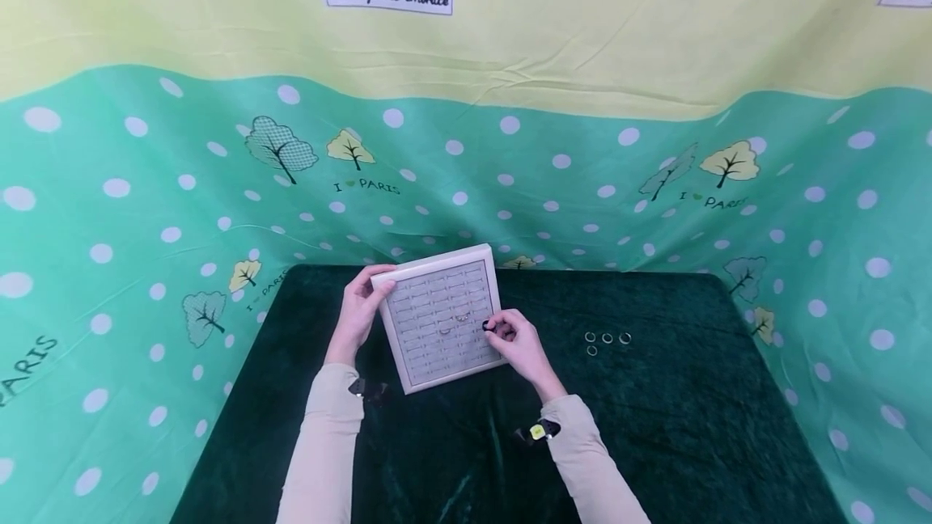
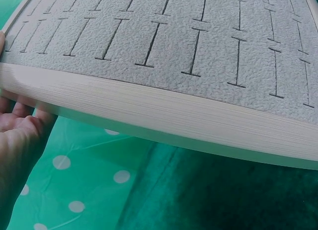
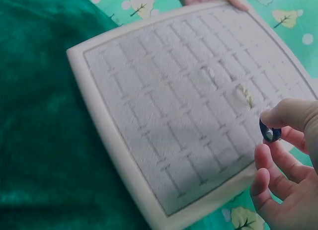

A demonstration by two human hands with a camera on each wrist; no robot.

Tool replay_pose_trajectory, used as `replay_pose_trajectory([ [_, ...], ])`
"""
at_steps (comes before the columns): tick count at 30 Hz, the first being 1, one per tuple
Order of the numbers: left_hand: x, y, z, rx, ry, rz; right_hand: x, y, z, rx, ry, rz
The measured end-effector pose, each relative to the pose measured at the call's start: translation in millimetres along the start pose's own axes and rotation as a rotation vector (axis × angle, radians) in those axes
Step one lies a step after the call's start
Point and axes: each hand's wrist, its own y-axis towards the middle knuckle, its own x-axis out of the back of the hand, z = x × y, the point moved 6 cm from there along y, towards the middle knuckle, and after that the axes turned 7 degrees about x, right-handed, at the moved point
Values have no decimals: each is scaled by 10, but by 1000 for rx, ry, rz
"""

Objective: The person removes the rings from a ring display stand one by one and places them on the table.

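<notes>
**Ring Tray Tilted Over Green Velvet**

A person's left hand (image 1: pixel 359 310) grips the far corner of a grey slotted ring tray (image 1: pixel 441 317), tipped above a dark green velvet table (image 1: pixel 655 427). The right hand (image 1: pixel 518 342) pinches a dark ring (image 3: pixel 270 133) between thumb and forefinger at the tray's right edge — four silver rings (image 1: pixel 606 340) lie nearby. A polka-dot cloth backdrop (image 1: pixel 146 184) surrounds the table.
</notes>
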Motion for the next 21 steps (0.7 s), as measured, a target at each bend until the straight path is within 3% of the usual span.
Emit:
replay_pose_trajectory([
  [18, -6, -2, -3, -3, 12, 8, 348, -124, -296, -71, -97, -49],
  [21, 16, 22, 58, 0, 10, 2, 400, -136, -323, -76, -103, -55],
])
